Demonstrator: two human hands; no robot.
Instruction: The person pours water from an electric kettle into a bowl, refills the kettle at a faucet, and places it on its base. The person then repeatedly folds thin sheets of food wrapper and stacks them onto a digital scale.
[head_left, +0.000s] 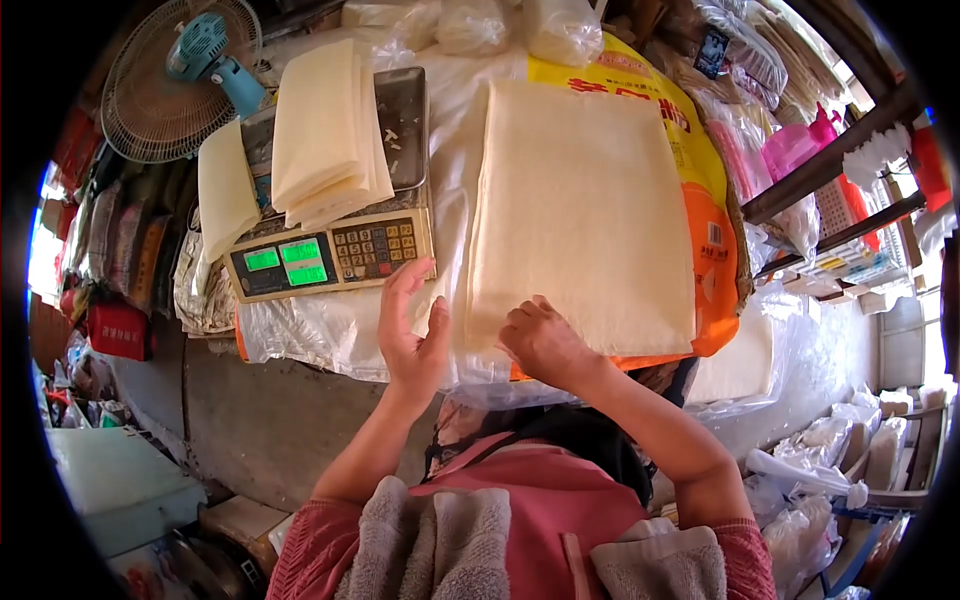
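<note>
A stack of large, thin cream-coloured sheets (585, 210) lies flat on the table, its layered edges showing on the left side. My right hand (545, 342) rests over the near edge of this stack with its fingers curled in; whether a sheet's edge is between them is hidden. Left of the stack, my left hand (412, 335) is raised with thumb and fingers apart, holding nothing. Its fingertips are close to the keypad of a digital scale (330, 262) with lit green displays. Folded cream sheets (325, 130) are piled on the scale's metal pan.
Another folded sheet (226, 185) hangs at the scale's left side. A fan (180, 80) stands behind it. Under the stack lies a yellow and orange printed sack (705, 200). Plastic bags (470, 25) line the back, and a metal rack (830, 150) rises on the right.
</note>
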